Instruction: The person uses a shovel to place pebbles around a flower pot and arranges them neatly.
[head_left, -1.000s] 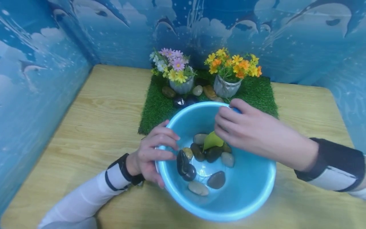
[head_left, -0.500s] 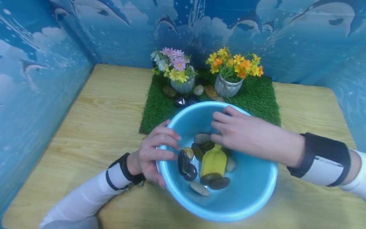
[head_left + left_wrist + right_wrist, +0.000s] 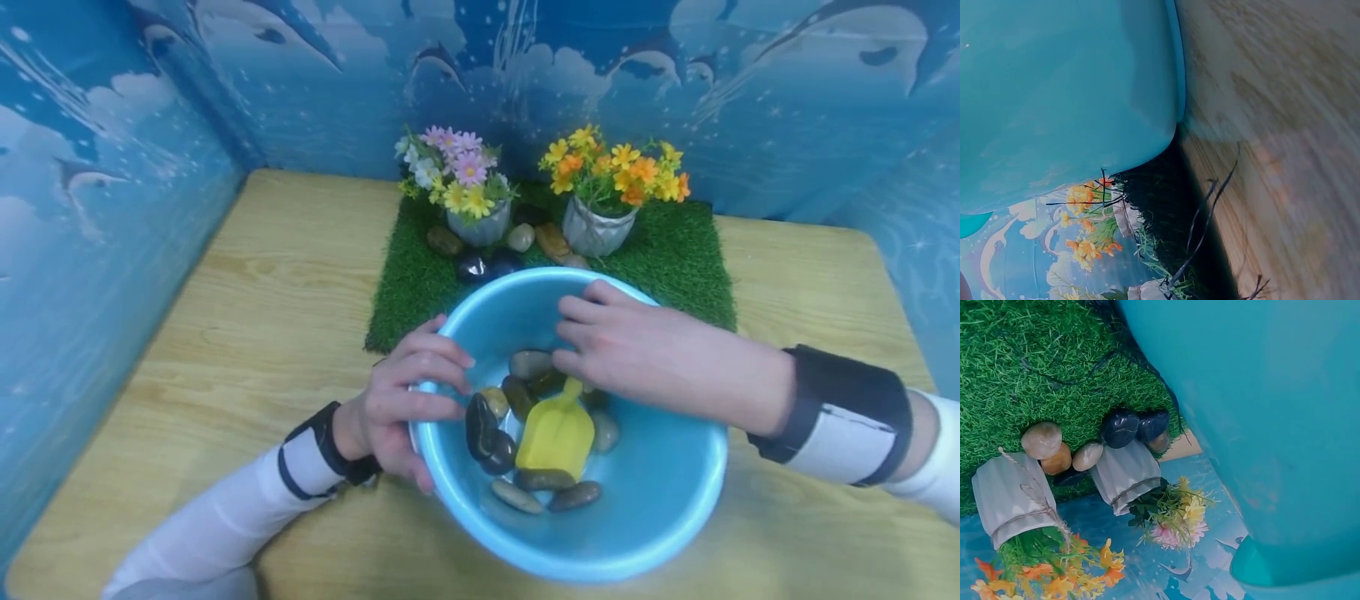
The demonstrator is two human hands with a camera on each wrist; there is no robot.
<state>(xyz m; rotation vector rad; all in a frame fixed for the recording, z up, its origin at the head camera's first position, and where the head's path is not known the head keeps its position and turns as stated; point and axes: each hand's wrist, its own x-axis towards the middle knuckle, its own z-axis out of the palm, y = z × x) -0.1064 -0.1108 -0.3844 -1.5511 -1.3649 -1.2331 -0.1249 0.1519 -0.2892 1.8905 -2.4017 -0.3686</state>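
A light blue basin stands on the table with several smooth stones in it. My left hand grips its left rim, with the fingers over the edge and the thumb outside. Inside lies the blade of a yellow toy shovel, face up among the stones. My right hand reaches over the far right rim with curled fingers and holds the shovel by its handle, which the hand hides. A brown stone lies at the blade's front edge, a grey stone just beyond it. Neither wrist view shows the shovel.
Behind the basin lies a green turf mat. On it stand a pot of pink and yellow flowers and a pot of orange flowers, with stones between them. A dolphin-print curtain borders the wooden table.
The shovel's blade has turned from edge-on to face up and come down toward the near stones, which have shifted. My right hand has moved slightly down. My left hand stays put.
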